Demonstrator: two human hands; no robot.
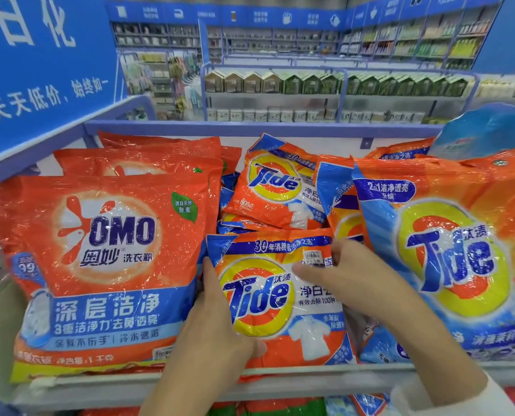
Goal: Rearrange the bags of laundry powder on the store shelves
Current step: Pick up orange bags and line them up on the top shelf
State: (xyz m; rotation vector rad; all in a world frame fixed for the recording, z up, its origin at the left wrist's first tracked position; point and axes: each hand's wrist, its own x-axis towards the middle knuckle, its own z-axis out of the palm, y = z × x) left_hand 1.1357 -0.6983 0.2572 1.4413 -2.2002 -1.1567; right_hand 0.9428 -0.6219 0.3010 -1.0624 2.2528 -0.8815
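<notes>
While head view looks down on shelf (100, 388), small Tide bag (280, 295) stands at middle of front edge, between OMO bag (106, 265) toward left end and large Tide bag (448, 250) toward right end. Left hand (217, 319): grip pinching bag's lower left edge, thumb on front, fingers behind. Right hand (349, 271): grip pinching upper right edge, thumb across front beside price sticker (313, 258). Second small Tide bag (277, 187) leans tilted behind, toward back edge. Rear OMO bags (148, 163) stacked behind front one. Blue sign (40, 70) above left end.
</notes>
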